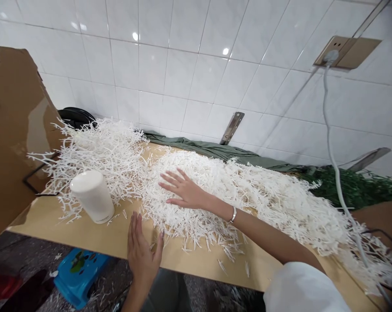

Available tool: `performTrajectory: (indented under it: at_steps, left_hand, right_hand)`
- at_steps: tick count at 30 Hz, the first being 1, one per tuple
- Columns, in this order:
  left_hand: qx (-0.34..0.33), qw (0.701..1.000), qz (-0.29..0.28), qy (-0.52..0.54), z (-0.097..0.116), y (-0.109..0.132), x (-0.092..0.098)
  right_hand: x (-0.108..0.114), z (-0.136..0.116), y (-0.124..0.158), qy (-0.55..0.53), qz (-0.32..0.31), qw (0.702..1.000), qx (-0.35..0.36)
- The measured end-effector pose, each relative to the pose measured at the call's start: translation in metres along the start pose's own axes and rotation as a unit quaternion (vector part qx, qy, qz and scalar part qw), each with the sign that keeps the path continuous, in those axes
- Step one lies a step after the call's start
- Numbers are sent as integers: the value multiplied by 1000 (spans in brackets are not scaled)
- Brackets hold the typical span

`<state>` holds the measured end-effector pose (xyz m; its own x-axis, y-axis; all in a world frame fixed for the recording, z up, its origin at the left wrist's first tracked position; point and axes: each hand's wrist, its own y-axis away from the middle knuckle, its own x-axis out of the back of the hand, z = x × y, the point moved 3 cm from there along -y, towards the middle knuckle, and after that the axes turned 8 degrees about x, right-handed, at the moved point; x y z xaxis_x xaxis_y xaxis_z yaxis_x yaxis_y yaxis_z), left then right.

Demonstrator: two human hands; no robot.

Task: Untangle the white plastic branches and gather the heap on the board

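A broad heap of small white branch-like plastic pieces [196, 221] lies across the middle of the brown table [202, 266]. Over this heap my right hand [186, 190] is spread palm down, its fingers apart and holding nothing. I cannot tell how firmly it touches the pieces. My left hand [144, 249] is at the table's front edge, fingers stretched out and thumb apart, with nothing in it. To its left stands a white cylindrical container [92, 197] with a rounded top. Behind the container rises a looser pile of longer white branching pieces [108, 151].
A large cardboard box [17, 130] stands at the left. Green cloth [196, 146] runs along the tiled wall. At right, a white cable [329, 125] hangs from a socket [347, 52] past green artificial foliage [332, 184]. A blue stool [77, 275] is on the floor.
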<state>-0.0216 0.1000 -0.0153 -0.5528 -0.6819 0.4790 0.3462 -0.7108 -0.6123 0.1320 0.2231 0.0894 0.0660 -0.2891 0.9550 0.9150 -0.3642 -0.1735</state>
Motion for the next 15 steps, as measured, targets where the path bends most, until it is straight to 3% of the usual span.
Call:
performTrajectory:
  at_steps: [4, 9, 15]
  left_hand:
    - [4, 1000, 0, 5, -1, 0, 1]
    - [0, 1000, -2, 21, -1, 1, -2]
    - [27, 999, -21, 9, -5, 1, -5]
  right_hand:
    - [-16, -16, 0, -21, -42, 998, 53]
    - [-11, -32, -1, -35, 10, 999, 19]
    - [-30, -57, 3, -59, -28, 995, 71]
